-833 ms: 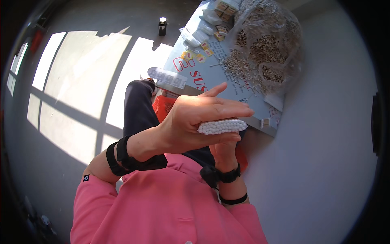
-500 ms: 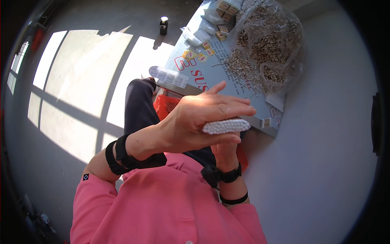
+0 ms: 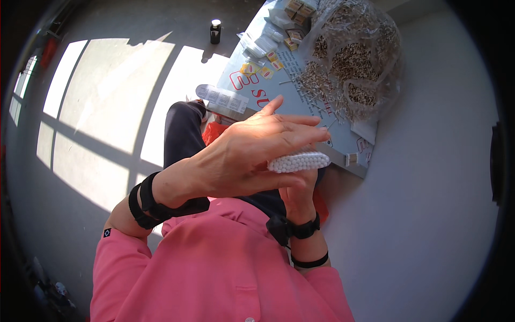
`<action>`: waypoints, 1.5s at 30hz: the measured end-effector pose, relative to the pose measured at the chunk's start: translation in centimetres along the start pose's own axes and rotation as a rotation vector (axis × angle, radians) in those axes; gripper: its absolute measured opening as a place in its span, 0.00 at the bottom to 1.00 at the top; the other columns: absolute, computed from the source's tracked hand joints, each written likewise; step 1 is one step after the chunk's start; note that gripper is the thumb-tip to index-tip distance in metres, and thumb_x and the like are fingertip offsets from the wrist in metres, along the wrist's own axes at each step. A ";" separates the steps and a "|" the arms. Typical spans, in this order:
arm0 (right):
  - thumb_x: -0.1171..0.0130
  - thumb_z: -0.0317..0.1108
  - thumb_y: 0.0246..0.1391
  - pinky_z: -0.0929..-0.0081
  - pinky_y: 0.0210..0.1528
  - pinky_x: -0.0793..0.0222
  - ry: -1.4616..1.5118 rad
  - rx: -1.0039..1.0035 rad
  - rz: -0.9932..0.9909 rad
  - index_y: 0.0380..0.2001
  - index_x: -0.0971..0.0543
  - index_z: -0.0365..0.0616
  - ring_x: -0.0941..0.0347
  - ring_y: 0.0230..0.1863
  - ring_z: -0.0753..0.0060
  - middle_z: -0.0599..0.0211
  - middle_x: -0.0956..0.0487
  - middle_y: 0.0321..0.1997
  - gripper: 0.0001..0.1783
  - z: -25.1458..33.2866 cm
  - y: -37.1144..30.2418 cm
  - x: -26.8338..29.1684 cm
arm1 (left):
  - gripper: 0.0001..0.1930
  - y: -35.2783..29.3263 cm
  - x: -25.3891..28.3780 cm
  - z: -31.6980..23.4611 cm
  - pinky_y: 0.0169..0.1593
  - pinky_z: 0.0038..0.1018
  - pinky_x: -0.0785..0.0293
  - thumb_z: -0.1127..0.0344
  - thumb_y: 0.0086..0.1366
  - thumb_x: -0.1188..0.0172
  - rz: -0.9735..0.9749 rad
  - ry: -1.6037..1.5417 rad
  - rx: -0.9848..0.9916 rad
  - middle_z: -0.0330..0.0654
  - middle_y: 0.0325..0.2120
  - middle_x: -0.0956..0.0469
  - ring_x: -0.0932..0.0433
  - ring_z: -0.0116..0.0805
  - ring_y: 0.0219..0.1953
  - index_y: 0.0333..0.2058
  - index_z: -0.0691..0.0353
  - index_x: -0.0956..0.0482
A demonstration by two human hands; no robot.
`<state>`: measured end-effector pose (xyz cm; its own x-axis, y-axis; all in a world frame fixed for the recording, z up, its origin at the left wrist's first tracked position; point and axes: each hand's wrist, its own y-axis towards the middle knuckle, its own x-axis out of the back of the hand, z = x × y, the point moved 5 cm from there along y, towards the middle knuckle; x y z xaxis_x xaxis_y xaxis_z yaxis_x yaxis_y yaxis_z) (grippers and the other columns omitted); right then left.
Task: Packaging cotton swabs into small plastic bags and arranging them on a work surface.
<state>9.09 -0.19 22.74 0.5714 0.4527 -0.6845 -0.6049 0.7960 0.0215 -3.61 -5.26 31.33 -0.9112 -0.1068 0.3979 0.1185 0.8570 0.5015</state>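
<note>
A tight bundle of cotton swabs (image 3: 299, 162), its white tips facing me, sits between the thumb and fingers of my left hand (image 3: 241, 150). The thumb lies along the near side; the other fingers stretch out over the far side, spread apart. Beneath and behind the bundle is my right hand (image 3: 298, 196), its palm close to the swabs. My left hand and the bundle hide most of the right fingers, so their grip does not show.
A grey-blue board (image 3: 300, 80) carries a big clear bag of swabs (image 3: 354, 64), loose swabs, small yellow cards (image 3: 266, 72), clear packets (image 3: 263, 45) and small boxes (image 3: 300, 8). A label strip (image 3: 222, 97) lies on its edge. A dark bottle (image 3: 215, 33) stands on the floor.
My left hand has shifted slightly left, its outer fingers higher. The bundle stays almost in place, tilted a little. A little more of my right hand shows under it.
</note>
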 end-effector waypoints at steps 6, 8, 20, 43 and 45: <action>0.37 0.33 0.57 0.67 0.59 0.28 0.012 -0.041 -0.040 0.52 0.27 0.45 0.27 0.57 0.67 0.63 0.24 0.56 0.20 0.2 -0.1 0.0 | 0.34 -0.3 -0.1 0.2 0.68 0.59 0.52 0.65 0.52 0.29 -0.016 0.003 0.008 0.42 0.55 0.25 0.31 0.44 0.62 0.59 0.61 0.29; 0.36 0.33 0.57 0.68 0.59 0.28 0.010 -0.034 -0.035 0.52 0.26 0.44 0.27 0.56 0.67 0.63 0.24 0.55 0.20 0.1 0.0 0.0 | 0.29 -0.5 -0.1 0.3 0.65 0.66 0.50 0.63 0.59 0.34 -0.040 -0.021 -0.004 0.38 0.53 0.25 0.31 0.39 0.62 0.59 0.55 0.31; 0.41 0.33 0.61 0.67 0.56 0.25 -0.029 -0.002 0.013 0.48 0.25 0.45 0.25 0.54 0.67 0.62 0.23 0.53 0.13 0.1 0.2 0.3 | 0.27 -0.5 -0.1 0.4 0.64 0.67 0.49 0.63 0.60 0.35 -0.028 -0.018 -0.008 0.37 0.51 0.24 0.30 0.39 0.61 0.58 0.54 0.29; 0.44 0.28 0.63 0.74 0.54 0.26 -0.057 -0.014 -0.053 0.47 0.26 0.40 0.23 0.49 0.75 0.65 0.21 0.46 0.10 -0.6 0.1 0.7 | 0.27 -1.0 0.7 0.6 0.64 0.66 0.51 0.67 0.54 0.30 -0.061 -0.081 0.016 0.41 0.48 0.21 0.27 0.45 0.59 0.54 0.63 0.25; 0.44 0.28 0.63 0.74 0.54 0.26 -0.039 -0.028 -0.055 0.47 0.27 0.40 0.23 0.49 0.74 0.64 0.21 0.46 0.10 -0.8 0.0 0.7 | 0.28 -1.3 0.7 0.8 0.65 0.65 0.54 0.68 0.52 0.28 -0.053 -0.087 0.022 0.45 0.51 0.21 0.27 0.46 0.59 0.53 0.66 0.25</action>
<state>9.03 -0.18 21.62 0.6249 0.4246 -0.6552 -0.5870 0.8088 -0.0357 -4.71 -6.03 30.33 -0.9468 -0.1086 0.3029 0.0619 0.8623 0.5026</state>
